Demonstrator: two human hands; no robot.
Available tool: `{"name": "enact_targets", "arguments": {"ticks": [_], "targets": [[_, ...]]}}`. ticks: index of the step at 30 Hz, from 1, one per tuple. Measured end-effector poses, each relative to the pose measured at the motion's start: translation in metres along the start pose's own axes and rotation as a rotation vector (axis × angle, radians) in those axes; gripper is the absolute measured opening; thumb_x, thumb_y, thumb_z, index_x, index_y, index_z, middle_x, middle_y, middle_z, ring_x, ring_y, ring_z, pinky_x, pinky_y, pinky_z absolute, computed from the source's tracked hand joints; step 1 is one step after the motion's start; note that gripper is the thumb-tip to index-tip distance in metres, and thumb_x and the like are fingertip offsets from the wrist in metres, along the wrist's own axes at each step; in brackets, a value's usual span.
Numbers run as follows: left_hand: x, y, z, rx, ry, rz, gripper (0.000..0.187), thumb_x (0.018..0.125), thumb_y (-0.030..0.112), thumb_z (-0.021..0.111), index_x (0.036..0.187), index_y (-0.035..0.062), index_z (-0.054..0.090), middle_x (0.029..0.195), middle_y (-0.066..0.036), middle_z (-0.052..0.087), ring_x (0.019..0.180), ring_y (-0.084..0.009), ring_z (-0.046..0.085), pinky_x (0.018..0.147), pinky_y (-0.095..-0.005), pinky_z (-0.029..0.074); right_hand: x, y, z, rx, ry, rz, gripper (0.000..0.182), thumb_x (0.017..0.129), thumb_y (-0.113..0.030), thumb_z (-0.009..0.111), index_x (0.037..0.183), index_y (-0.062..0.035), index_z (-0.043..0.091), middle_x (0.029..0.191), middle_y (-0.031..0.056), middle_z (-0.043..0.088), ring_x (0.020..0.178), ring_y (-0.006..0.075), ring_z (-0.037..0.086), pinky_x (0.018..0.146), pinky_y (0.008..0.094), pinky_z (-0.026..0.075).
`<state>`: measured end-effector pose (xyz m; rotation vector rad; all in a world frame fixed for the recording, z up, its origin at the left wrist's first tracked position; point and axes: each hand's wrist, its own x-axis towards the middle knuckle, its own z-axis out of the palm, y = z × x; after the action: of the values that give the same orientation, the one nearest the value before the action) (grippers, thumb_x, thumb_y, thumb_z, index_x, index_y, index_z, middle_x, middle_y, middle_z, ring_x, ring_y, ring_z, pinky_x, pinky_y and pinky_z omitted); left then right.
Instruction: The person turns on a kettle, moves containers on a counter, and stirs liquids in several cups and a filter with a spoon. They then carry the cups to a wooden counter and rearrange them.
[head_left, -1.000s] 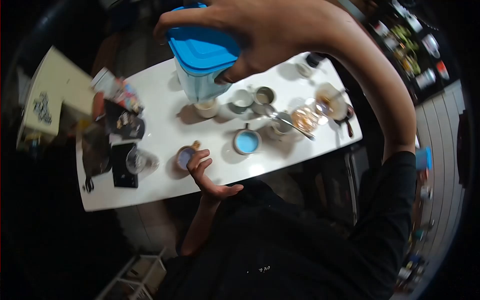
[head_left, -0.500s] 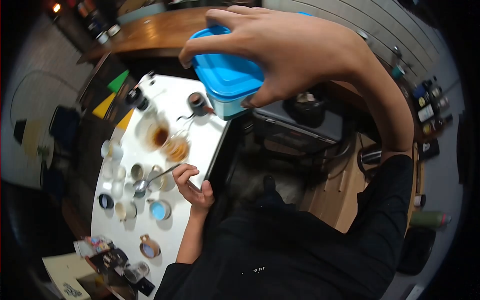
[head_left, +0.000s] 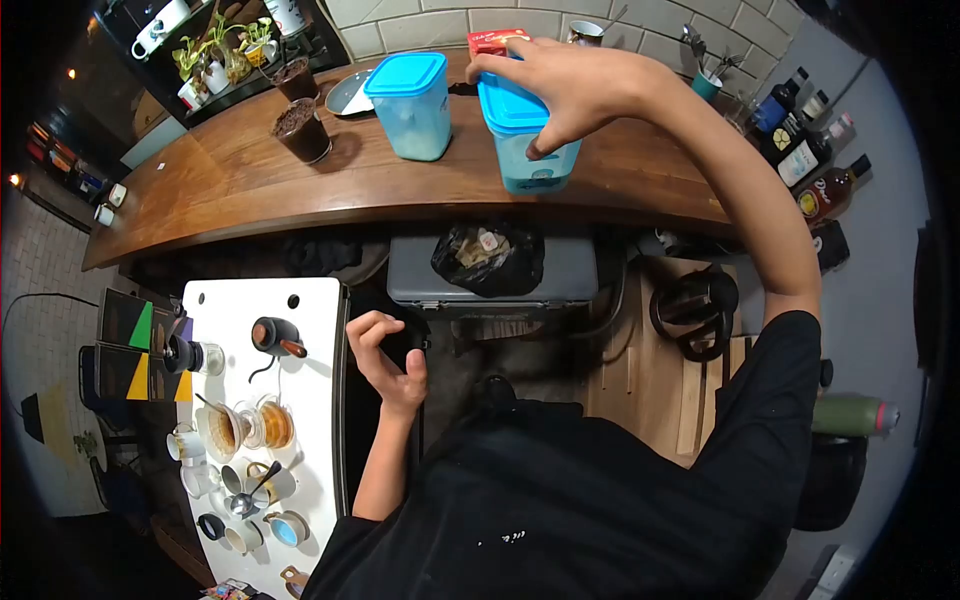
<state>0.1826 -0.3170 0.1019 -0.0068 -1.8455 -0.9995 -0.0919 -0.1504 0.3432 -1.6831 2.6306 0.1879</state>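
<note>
My right hand (head_left: 580, 85) reaches over a blue-lidded plastic container (head_left: 540, 165) and grips it from above, thumb on the near side and fingers across the lid. The container appears to rest on the wooden counter (head_left: 640, 185). To its left stands a second blue-lidded container (head_left: 415, 120) with pale contents. A red box (head_left: 495, 42) is partly hidden behind my fingers. Beside the white table's edge, my left hand (head_left: 388, 365) hangs in the air, fingers loosely curled, thumb apart, nothing in it.
Two cups of dark grounds (head_left: 302, 132) stand on the counter, with bottles (head_left: 810, 150) at right. Below sits a grey box with a black bag (head_left: 490, 262). The white table (head_left: 315, 400) carries a kettle (head_left: 275, 335), glass drippers, several cups and a spoon (head_left: 242, 503).
The view has swung towards the counter. My right hand has carried the blue-lidded container from above the white table's corner to the counter. My left hand stays raised.
</note>
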Motion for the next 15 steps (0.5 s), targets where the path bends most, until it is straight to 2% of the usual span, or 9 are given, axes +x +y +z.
{"name": "enact_targets", "arguments": {"ticks": [3,5,8,12,15], "targets": [[0.003,-0.004,0.012,0.024,-0.032,-0.013,0.044,0.088,0.039,0.067,0.102,-0.001,0.056,0.1,-0.015,0.052,0.091,-0.027,0.053,0.082,-0.0373,0.043,0.02,0.038,0.025,0.038,-0.04,0.079,0.096,0.063,-0.03,0.083,0.146,-0.0179,0.035,0.133,0.0213,0.049,0.126,0.0411,0.051,0.1,0.0496,0.049],[0.003,-0.007,0.016,0.076,-0.072,-0.082,0.047,0.093,0.046,0.059,0.101,-0.0001,0.053,0.101,-0.012,0.046,0.094,-0.0231,0.048,0.085,-0.0356,0.039,0.03,0.057,0.037,0.021,0.018,0.051,0.095,0.064,-0.031,0.083,0.145,-0.0193,0.035,0.133,0.0217,0.049,0.125,0.0418,0.051,0.099,0.0501,0.05],[0.004,-0.013,0.019,0.082,-0.028,-0.091,0.044,0.089,0.04,0.066,0.099,-0.0015,0.057,0.1,-0.015,0.051,0.09,-0.0265,0.052,0.082,-0.0372,0.043,0.041,0.067,0.038,0.061,-0.032,0.081,0.095,0.064,-0.032,0.083,0.145,-0.0215,0.034,0.134,0.0226,0.048,0.126,0.0414,0.05,0.097,0.0507,0.051],[0.003,-0.014,0.023,0.098,-0.023,-0.12,0.044,0.089,0.041,0.065,0.098,-0.0016,0.058,0.1,-0.014,0.051,0.09,-0.0262,0.052,0.082,-0.0371,0.042,0.055,0.081,0.052,0.088,0.018,0.032,0.095,0.065,-0.033,0.084,0.145,-0.0227,0.034,0.135,0.0235,0.047,0.125,0.042,0.052,0.094,0.0516,0.052],[0.002,-0.015,0.022,0.117,-0.017,-0.138,0.045,0.09,0.043,0.065,0.098,-0.0017,0.058,0.1,-0.014,0.051,0.091,-0.026,0.052,0.082,-0.0372,0.042,0.063,0.083,0.054,0.11,-0.05,0.046,0.095,0.065,-0.035,0.085,0.144,-0.0237,0.033,0.135,0.0244,0.047,0.122,0.0431,0.054,0.093,0.0521,0.052]]}}
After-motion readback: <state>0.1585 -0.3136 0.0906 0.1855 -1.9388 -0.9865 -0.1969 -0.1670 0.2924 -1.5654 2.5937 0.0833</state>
